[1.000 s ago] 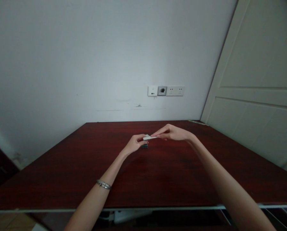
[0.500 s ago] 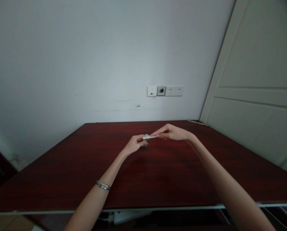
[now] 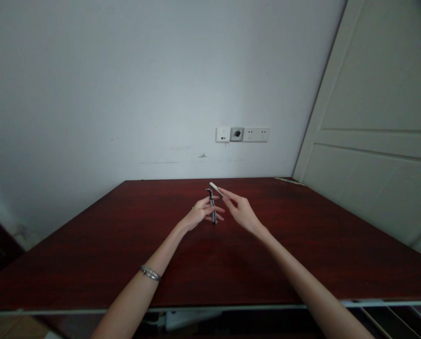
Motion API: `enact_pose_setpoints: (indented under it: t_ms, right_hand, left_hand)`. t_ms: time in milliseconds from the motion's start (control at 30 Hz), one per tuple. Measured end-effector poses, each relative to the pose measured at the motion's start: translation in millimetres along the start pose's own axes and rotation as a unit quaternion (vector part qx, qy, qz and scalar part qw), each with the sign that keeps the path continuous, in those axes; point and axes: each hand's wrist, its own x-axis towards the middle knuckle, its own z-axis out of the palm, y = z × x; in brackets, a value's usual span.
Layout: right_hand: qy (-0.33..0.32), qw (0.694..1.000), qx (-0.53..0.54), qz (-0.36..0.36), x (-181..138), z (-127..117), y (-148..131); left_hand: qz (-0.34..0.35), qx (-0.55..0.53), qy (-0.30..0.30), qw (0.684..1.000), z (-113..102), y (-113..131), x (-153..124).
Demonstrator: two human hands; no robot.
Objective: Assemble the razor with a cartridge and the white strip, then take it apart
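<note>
In the middle of the table, my left hand (image 3: 200,214) is closed around a slim, dark-and-silver object (image 3: 213,209). That object stands nearly upright, with a short bent top pointing left; its exact kind is too small to make out. Just to the right and slightly higher, my right hand (image 3: 241,207) pinches a thin white piece (image 3: 214,187) with a rounded end. The white piece slants up to the left, near the bent top and apart from it. Part of the dark-and-silver object is hidden by my left fingers.
Both forearms reach over the front edge of a dark red wooden table (image 3: 125,263). A white wall with a row of sockets (image 3: 256,134) rises behind it. A pale panelled door (image 3: 376,141) stands along the right side. A thin strip (image 3: 289,181) lies at the back right corner.
My right hand has moved down and turned, tilting the white piece from nearly level to a steep slant and away from my left hand. The dark-and-silver object now shows upright in my left hand.
</note>
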Motion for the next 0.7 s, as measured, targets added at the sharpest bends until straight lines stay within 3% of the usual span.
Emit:
enact_pose_setpoints:
  t_ms: [100,233,367,500,633,700]
  right_hand:
    - [-0.026,0.999,-0.006,-0.019,1.0,2.0,-1.0]
    - [-0.006,1.0,-0.004,-0.025,2.5,-3.1,-2.2]
    - [-0.062,0.997,0.006,-0.035,2.3,-8.1,-3.7]
    - [-0.029,0.999,-0.021,-0.036,2.0,-11.8,-5.6]
    - [-0.103,0.992,-0.065,-0.046,1.1,-10.6,-4.3]
    - [-0.066,0.994,-0.07,-0.043,1.2,-9.5,-2.7]
  left_hand:
    - [-0.001,0.0,-0.01,1.0,-0.7,-0.4,-0.3]
    - [-0.012,0.004,-0.024,1.0,0.1,1.7,-1.6]
    - [-0.007,0.015,-0.028,0.999,1.0,2.6,-2.2]
    - [-0.003,0.021,-0.018,1.0,-0.4,2.4,-1.8]
    - [0.004,0.031,-0.01,0.999,-2.4,2.1,-1.0]
    - [0.006,0.034,-0.012,0.999,-2.6,2.4,-1.0]
